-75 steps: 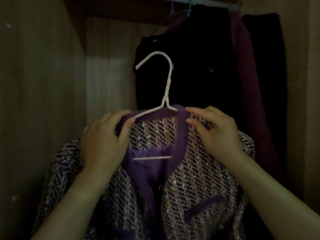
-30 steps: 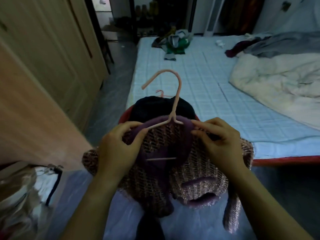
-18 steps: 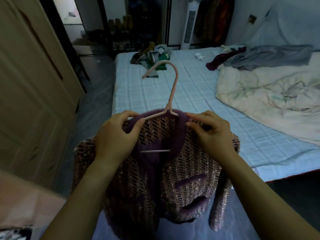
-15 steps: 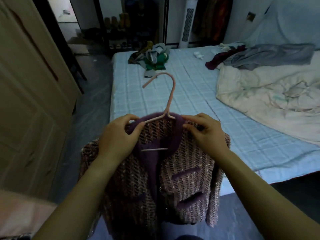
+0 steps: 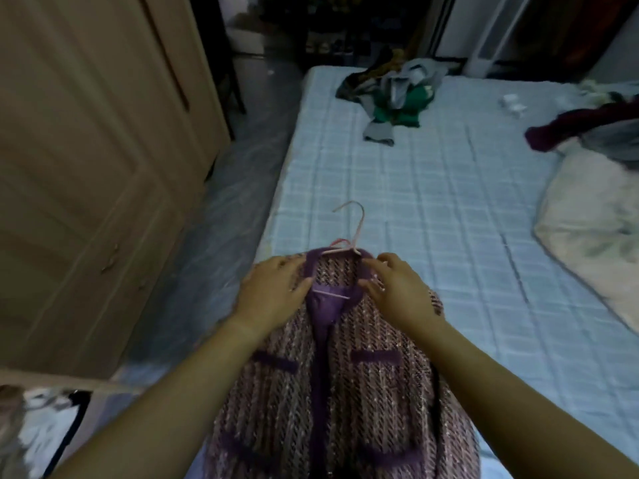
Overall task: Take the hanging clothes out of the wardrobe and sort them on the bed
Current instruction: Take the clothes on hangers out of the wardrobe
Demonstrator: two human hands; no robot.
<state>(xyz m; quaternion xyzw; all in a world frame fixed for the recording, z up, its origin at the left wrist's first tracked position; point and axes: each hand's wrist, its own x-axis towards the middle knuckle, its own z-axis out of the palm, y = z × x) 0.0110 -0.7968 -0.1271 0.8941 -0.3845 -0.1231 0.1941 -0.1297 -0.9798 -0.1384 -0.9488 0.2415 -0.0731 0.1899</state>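
A pink-and-purple tweed jacket (image 5: 363, 402) on a pale pink hanger (image 5: 359, 226) lies front-up on the near left part of the bed (image 5: 415, 188), with the hanger hook pointing away from me. My left hand (image 5: 273, 292) holds the jacket's left shoulder by the collar. My right hand (image 5: 397, 292) pinches the right shoulder at the collar. A second pink hook (image 5: 337, 242) and a dark edge (image 5: 437, 385) peek out from under the jacket.
Wooden wardrobe doors (image 5: 86, 167) stand at the left across a strip of floor. A pile of green and grey clothes (image 5: 394, 98) lies at the far end of the bed. A cream duvet (image 5: 594, 243) and a maroon garment (image 5: 567, 129) are at the right.
I have turned from the wardrobe to the bed with the jacket in both hands. It has gone from hanging upright in the air to lying down on the mattress.
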